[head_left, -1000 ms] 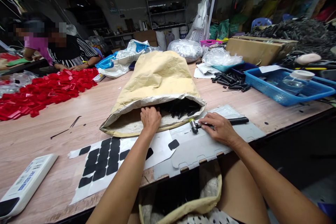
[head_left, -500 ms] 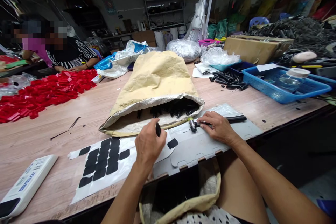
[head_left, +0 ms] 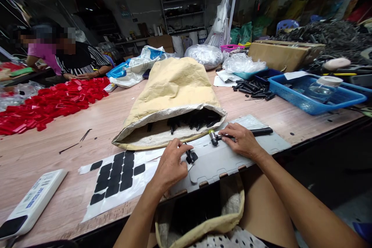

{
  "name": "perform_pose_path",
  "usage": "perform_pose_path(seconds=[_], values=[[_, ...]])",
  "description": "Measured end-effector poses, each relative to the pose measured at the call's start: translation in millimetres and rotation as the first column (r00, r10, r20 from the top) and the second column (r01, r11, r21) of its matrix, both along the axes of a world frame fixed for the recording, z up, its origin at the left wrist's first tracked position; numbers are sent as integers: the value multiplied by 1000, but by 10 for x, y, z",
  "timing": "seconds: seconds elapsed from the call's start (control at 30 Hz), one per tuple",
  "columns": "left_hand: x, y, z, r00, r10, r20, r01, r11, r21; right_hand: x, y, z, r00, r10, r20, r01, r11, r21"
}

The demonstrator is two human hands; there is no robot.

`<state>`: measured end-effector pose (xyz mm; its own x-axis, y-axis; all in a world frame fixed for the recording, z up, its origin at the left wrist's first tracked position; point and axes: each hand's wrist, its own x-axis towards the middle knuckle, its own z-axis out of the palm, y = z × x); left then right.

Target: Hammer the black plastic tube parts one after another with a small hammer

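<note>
In my left hand [head_left: 171, 166], thumb and finger pinch a small black cylindrical part [head_left: 190, 154], held over a black rounded square on the grey board [head_left: 223, 162]. My right hand [head_left: 240, 138] is closed on a small hammer [head_left: 214, 138], its head lying near the board and its black handle pointing right. Beyond the hands, a yellow sack [head_left: 180, 81] lies with its mouth toward me and several black parts inside. Left of my left hand is a white sheet [head_left: 95, 211] with black rounded-square stickers [head_left: 116, 173].
A white power strip [head_left: 35, 201] lies at the left front, with a heap of red pieces [head_left: 58, 100] behind it. Another person [head_left: 84, 60] sits back left. A blue basket [head_left: 308, 100] and loose black parts [head_left: 252, 90] are at right. A second open sack [head_left: 203, 232] is below the table edge.
My left hand has moved from the sack mouth down and right to the board, bringing the small black part with it. My right hand and the hammer have stayed in place.
</note>
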<state>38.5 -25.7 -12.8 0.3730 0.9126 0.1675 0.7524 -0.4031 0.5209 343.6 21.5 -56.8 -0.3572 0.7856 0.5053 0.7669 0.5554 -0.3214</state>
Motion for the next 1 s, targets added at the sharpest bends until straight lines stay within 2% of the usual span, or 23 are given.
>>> perform_pose_path(seconds=[0.13, 0.33, 0.47, 0.7, 0.87, 1.0], values=[[-10, 66, -74, 1000, -16, -6, 17, 994, 105, 2, -1, 3, 1000, 0, 4, 0, 1000, -10], [105, 119, -155, 992, 26, 121, -28, 999, 18, 1, -3, 11, 1000, -4, 3, 4, 1000, -15], [113, 128, -235, 976, 73, 207, -80, 996, 28, 1, -13, 15, 999, -23, 24, 23, 1000, 7], [110, 119, -233, 966, 137, 220, -142, 990, 8, 25, 4, 3, 997, -36, 68, 34, 999, 23], [100, 126, -258, 967, 120, 227, -115, 993, -34, -17, -41, 108, 999, 30, 22, -31, 999, 28], [97, 137, -271, 967, 107, 231, -96, 994, -61, -220, -206, 228, 996, 34, -77, -33, 999, 16]])
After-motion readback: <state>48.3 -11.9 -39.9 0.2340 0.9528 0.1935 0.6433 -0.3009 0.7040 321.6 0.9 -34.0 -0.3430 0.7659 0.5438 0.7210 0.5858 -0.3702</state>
